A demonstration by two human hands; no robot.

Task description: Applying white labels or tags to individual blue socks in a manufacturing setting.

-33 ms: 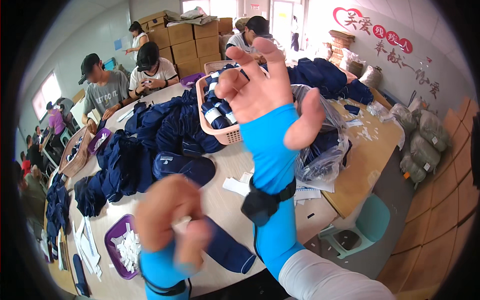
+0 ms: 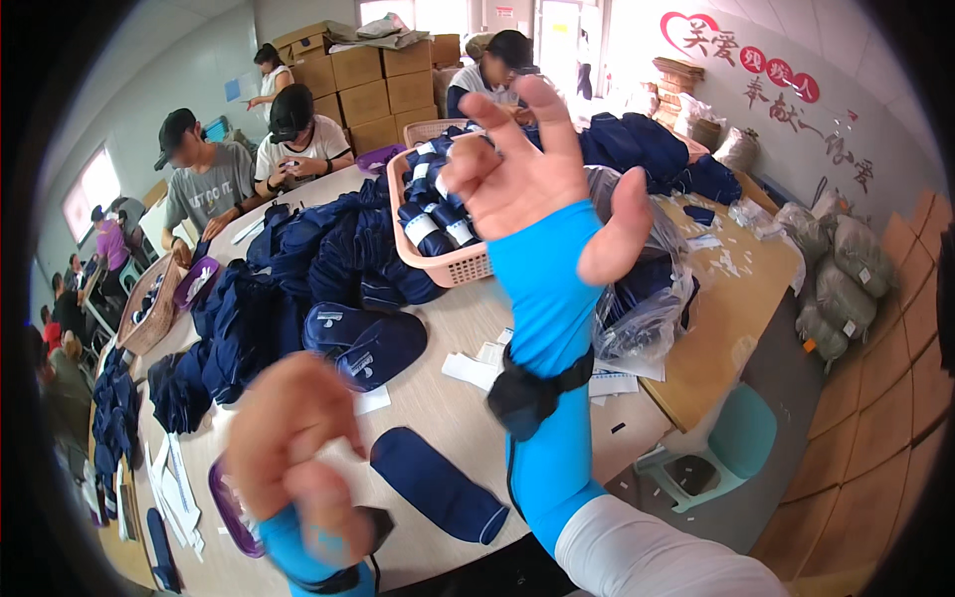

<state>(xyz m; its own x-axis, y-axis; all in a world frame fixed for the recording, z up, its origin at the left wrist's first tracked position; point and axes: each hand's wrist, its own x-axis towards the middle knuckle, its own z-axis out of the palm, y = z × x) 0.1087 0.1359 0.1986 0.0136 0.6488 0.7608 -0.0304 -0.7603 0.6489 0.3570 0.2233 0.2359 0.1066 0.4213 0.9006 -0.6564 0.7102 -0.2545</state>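
Observation:
My right hand is raised palm-up over the table with its fingers spread and nothing in it. My left hand is smeared by motion, partly in front of a purple tray. A small whitish patch shows by its fingertips, too blurred to name. Just right of that hand lies a flat, long navy cloth piece, rounded at the ends like a slipper. Beyond it rests a navy embroidered pair that looks like cloth slippers. Behind my right hand stands a pink basket of rolled navy bundles with white bands.
Navy cloth pieces are heaped to the left. Paper strips lie near the left edge, white slips mid-table. A clear plastic bag stands at right, near a green chair. People sit across the table.
My left hand has moved left, covering more of the purple tray and uncovering the flat navy piece and more of the embroidered pair. My right hand has shifted slightly right, still spread.

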